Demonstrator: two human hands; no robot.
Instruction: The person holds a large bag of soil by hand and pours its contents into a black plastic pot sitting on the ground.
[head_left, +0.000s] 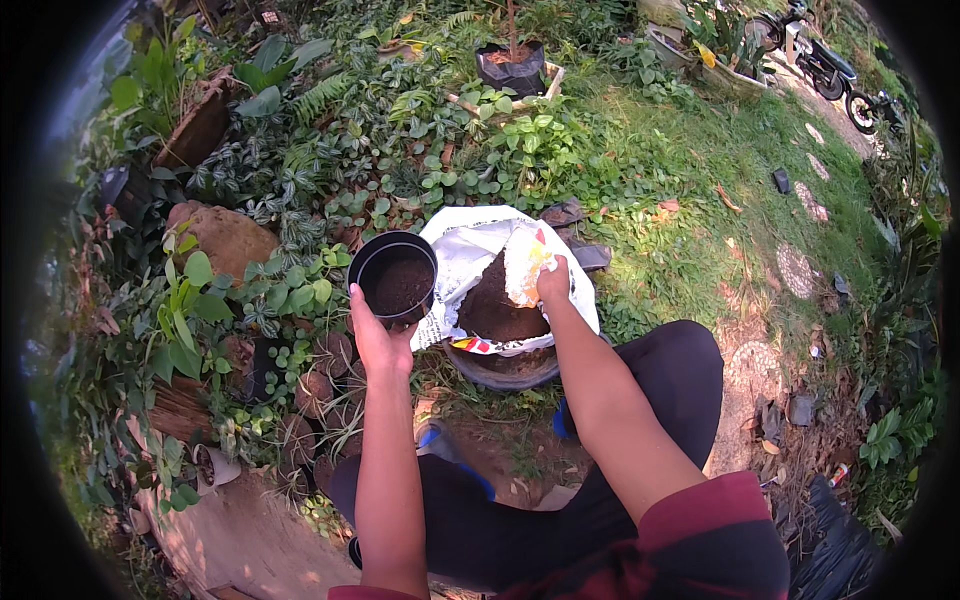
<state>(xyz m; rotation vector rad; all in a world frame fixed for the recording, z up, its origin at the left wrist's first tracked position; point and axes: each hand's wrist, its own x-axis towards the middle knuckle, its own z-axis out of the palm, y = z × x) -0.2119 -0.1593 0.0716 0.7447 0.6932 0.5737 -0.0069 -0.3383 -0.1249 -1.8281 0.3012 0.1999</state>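
A black plastic plant pot, partly filled with dark soil, is in my left hand, thumb along its near left rim. Just right of it an opened white plastic sack with printing holds dark brown soil. My right hand grips an object with white, orange and yellow on it, over the soil; whether it is a scoop or a fold of the sack, I cannot tell. Beneath the sack shows the rim of a dark round basin.
Small potted plants stand left of my legs, below a large brown rock. A black grow bag with a thin stem is at the top. Round stepping stones run along the right. Motorcycles stand at the upper right.
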